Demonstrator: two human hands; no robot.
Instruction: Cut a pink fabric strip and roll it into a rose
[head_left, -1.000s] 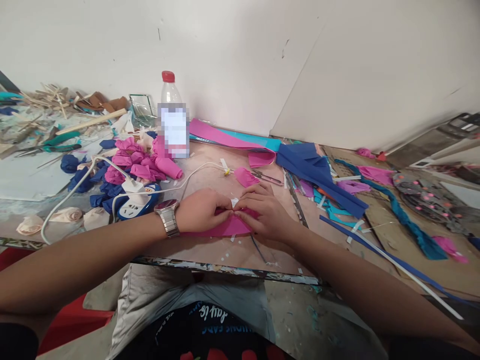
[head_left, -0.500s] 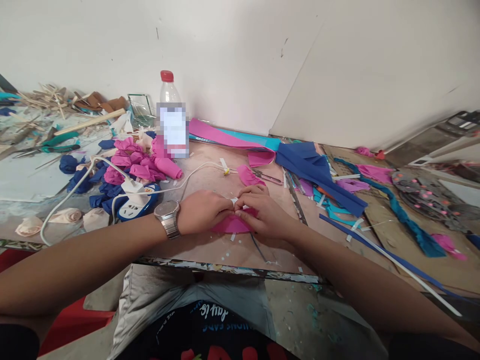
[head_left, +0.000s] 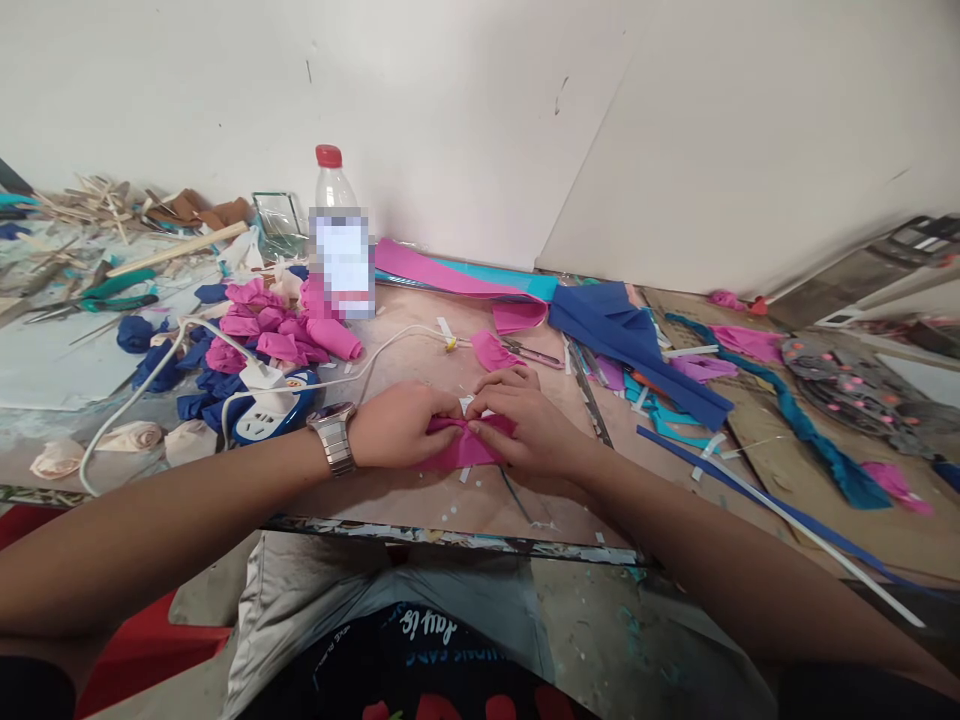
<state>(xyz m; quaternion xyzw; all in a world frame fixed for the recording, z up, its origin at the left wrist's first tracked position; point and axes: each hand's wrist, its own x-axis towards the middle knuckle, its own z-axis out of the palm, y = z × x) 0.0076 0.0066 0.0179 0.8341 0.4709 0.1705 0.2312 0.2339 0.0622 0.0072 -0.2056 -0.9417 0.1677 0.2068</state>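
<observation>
We hold a bright pink strip of thin, cloth-like material (head_left: 461, 457) low over the near part of the pale pinkish-brown flat worktop (head_left: 420, 505), between our two hands. The grip of our left hand (head_left: 405, 425) pinches its upper edge between thumb and fingers, and that of our right hand (head_left: 529, 425) pinches it close beside, the fingertips almost meeting. A silver metal-link watch (head_left: 335, 440) circles our left wrist. Just beyond our right fingers we see a small curled pink cloth-like piece (head_left: 493, 350). To our left a round-ended blue-and-white plastic power socket (head_left: 259, 424) lies near a heap of crumpled pink cloth-like rolls (head_left: 274, 335), and a clear plastic bottle with a red cap (head_left: 335, 190) stands behind.
</observation>
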